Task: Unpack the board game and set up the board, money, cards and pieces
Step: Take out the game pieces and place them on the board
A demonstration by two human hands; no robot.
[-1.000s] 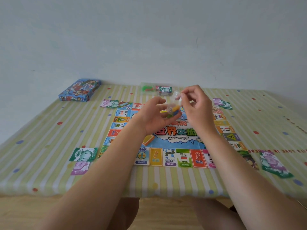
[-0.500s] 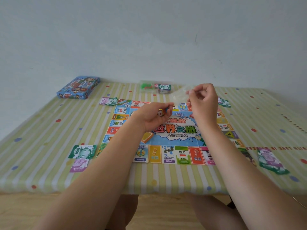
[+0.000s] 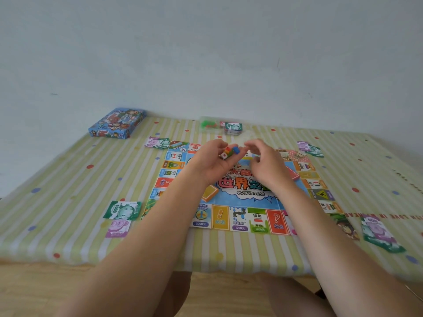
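The game board [image 3: 250, 217] lies flat in the middle of the table. Above its far half, my left hand [image 3: 214, 162] is cupped palm-up and holds several small pieces [image 3: 229, 152]: a white die and red, green and blue bits. My right hand [image 3: 265, 163] hovers beside it with loosely bent fingers, fingertips just short of the pieces. A clear plastic bag [image 3: 250, 133] shows as a blur just beyond those fingertips; whether they touch it is unclear. An orange card deck [image 3: 209, 193] and a red one [image 3: 292, 174] sit on the board. Play money [image 3: 122, 210] lies at the board's corners.
The blue game box [image 3: 117, 122] lies at the far left by the wall. A bag of green pieces [image 3: 207, 124] and a stack of notes [image 3: 233, 128] sit at the far middle. More notes lie at far left [image 3: 158, 143], far right [image 3: 309, 148] and near right [image 3: 380, 234].
My right hand has come down from where it held the clear bag up and moved in toward my left hand. The left hand has turned palm-up, showing the pieces.
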